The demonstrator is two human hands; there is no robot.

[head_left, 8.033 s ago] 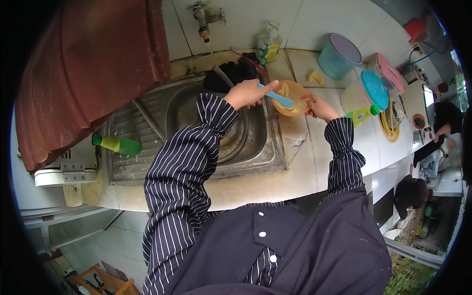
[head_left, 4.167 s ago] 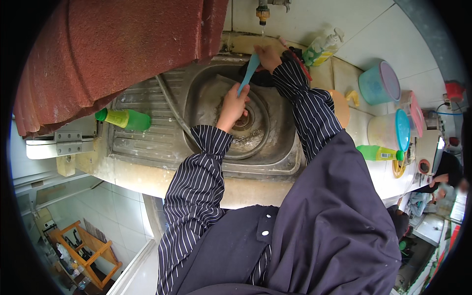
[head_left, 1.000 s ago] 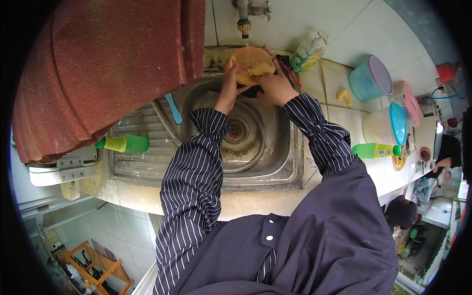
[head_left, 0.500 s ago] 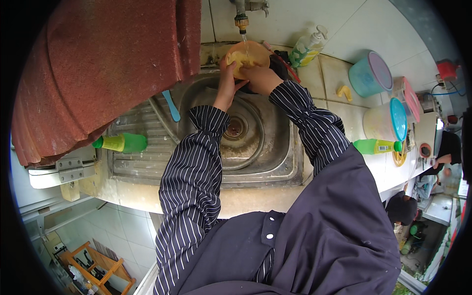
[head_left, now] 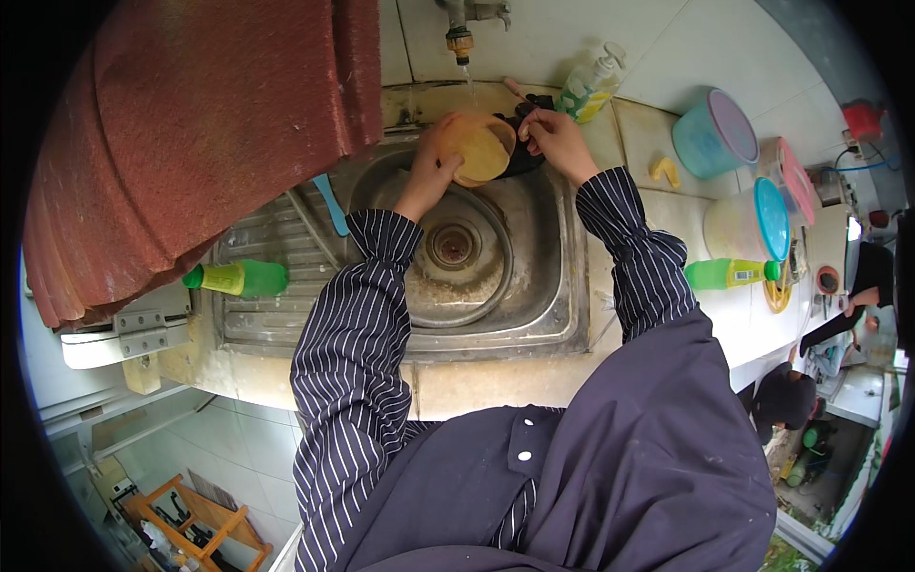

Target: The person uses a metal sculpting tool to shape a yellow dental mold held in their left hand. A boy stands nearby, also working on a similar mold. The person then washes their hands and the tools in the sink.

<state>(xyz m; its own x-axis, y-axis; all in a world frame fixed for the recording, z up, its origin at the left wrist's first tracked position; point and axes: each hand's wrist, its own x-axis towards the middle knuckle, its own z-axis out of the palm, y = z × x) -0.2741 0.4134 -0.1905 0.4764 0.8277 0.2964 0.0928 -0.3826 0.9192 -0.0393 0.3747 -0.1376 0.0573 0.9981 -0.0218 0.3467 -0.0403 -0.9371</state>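
Note:
My left hand (head_left: 429,170) holds a small yellow-orange bowl (head_left: 482,153) tilted over the steel sink (head_left: 534,286), under a thin stream from the tap (head_left: 459,30). My right hand (head_left: 555,141) is at the bowl's right edge, its fingers closed near a dark object on the sink's back rim; whether it grips anything I cannot tell. A light blue utensil (head_left: 330,204) lies on the draining board to the left.
A green and yellow bottle (head_left: 238,278) lies on the draining board. A soap bottle (head_left: 591,84) stands by the wall. Lidded plastic containers (head_left: 713,133) and another green bottle (head_left: 729,275) sit on the counter at right. A red tiled roof edge (head_left: 191,143) overhangs the left.
The bowl has stayed under the tap at the sink's back. My right hand has shifted from the bowl to its right side.

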